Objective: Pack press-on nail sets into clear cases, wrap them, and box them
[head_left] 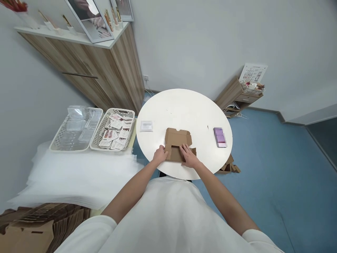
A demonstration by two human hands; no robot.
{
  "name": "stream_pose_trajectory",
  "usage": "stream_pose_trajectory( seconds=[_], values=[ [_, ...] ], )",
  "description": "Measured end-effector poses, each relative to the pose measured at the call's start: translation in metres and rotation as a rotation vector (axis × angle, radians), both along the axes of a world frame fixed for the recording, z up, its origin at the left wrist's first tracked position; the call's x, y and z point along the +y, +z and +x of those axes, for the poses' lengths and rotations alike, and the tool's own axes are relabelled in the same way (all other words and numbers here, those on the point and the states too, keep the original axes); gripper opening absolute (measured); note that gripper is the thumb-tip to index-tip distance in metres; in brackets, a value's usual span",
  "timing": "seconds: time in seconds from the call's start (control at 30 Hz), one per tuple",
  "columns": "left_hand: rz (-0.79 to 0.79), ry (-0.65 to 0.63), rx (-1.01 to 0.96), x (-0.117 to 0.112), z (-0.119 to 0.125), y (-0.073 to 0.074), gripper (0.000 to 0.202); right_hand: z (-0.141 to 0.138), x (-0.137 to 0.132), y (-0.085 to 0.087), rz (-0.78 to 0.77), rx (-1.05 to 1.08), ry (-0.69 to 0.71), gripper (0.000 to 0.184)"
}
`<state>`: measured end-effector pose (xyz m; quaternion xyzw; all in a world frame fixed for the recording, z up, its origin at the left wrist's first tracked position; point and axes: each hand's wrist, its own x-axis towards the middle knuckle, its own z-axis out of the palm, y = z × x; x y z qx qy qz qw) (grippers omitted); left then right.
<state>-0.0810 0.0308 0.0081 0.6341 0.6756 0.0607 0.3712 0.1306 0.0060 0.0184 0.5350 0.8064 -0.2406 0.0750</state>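
- While one brown corrugated cardboard box (pixel 178 142), partly folded with its lid flap open toward the far side, lies at the near edge of one round white table (pixel 184 105), two hands rest on it.
- The left hand (pixel 160 155) has its fingers curled round the box's left wall, gripping it.
- The right hand (pixel 189 157) lies flat and spread on the box's near right part, grasping nothing.
- One small pale packet (pixel 146 125) lies to the left of the box and one purple rectangular pack (pixel 220 137) to the right, both well apart from it.
- Two white plastic baskets (pixel 116 130) stand left of the table.
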Motion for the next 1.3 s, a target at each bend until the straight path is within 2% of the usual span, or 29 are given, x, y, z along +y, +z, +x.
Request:
stream_pose_trajectory(
  seconds=[0.23, 0.57, 0.67, 0.73, 0.83, 0.9, 0.97, 1.03, 1.1, 1.2, 1.3],
  values=[
    [-0.004, -0.031, 0.047, -0.009, 0.003, -0.002, 0.022, 0.002, 0.000, 0.003, -0.041, 0.002, -0.051, 0.112],
    [0.046, -0.022, 0.179, -0.012, 0.016, 0.002, 0.028, 0.000, -0.004, -0.001, -0.028, -0.016, -0.022, 0.112],
    [0.060, -0.011, 0.134, -0.016, 0.013, 0.005, 0.030, 0.001, -0.004, 0.000, -0.026, -0.026, -0.016, 0.111],
    [0.122, -0.043, 0.039, -0.020, 0.007, 0.007, 0.041, 0.002, -0.004, 0.000, -0.020, -0.032, -0.014, 0.111],
    [0.227, -0.190, -0.068, -0.023, -0.001, 0.012, 0.081, 0.004, -0.004, 0.000, -0.010, -0.034, -0.003, 0.110],
    [0.218, -0.310, -0.028, -0.021, -0.002, 0.015, 0.105, 0.005, -0.005, 0.001, -0.003, -0.037, 0.004, 0.110],
    [0.170, -0.374, 0.053, -0.018, 0.001, 0.016, 0.114, 0.005, -0.007, 0.003, 0.004, -0.039, 0.013, 0.109],
    [0.139, -0.383, 0.099, -0.016, 0.005, 0.016, 0.113, 0.007, -0.013, 0.005, 0.036, -0.038, 0.002, 0.108],
    [0.129, -0.373, 0.101, -0.015, 0.008, 0.014, 0.111, 0.013, -0.022, 0.006, 0.117, -0.033, -0.098, 0.101],
    [0.122, -0.356, 0.090, -0.017, 0.010, 0.012, 0.109, 0.029, -0.038, 0.000, 0.237, 0.032, -0.460, 0.085],
    [0.126, -0.355, 0.108, -0.019, 0.012, 0.011, 0.109, 0.043, -0.052, -0.007, 0.104, 0.174, -0.781, 0.075]
  ],
)
